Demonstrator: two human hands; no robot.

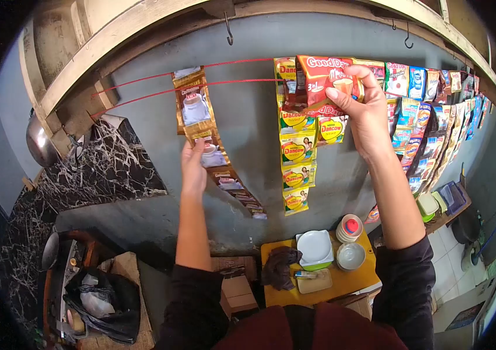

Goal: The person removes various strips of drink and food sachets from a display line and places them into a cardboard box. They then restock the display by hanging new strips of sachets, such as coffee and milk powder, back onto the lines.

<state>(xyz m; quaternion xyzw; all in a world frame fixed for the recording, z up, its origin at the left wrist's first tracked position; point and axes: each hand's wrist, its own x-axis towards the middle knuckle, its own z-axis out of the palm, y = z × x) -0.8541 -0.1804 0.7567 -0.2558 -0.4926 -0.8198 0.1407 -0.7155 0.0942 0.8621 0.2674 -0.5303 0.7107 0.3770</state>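
Nearest the camera is the person's own maroon top [271,332], with black sleeves [192,309] reaching forward on both sides, and beyond it spreads a grey wall [242,128], framed above by a wooden rack [108,45]. A yellow table [350,286] stands low in front of the wall, carrying dishes and a dark cloth [280,267]. Toward the right hang many columns of drink sachets [406,140], and nearer the middle hang strips of yellow Dancow sachets [297,149], close to two red cords [242,82] strung across the wall. Left of these, a long strip of brown-and-gold coffee sachets [195,108] hangs at the cords, its lower end slanting to the right; how it is fastened I cannot tell. The hands are well apart: the left hand [193,166] pinches that strip partway down, and the right hand [365,111] is clamped on a red Good Day sachet [318,79], raised in front of the Dancow strips. The step in hand seems to be placing or sorting sachets along the cords, and I judge the next move calls for a steady left pinch and a careful right hand, so that neither cord gets tugged
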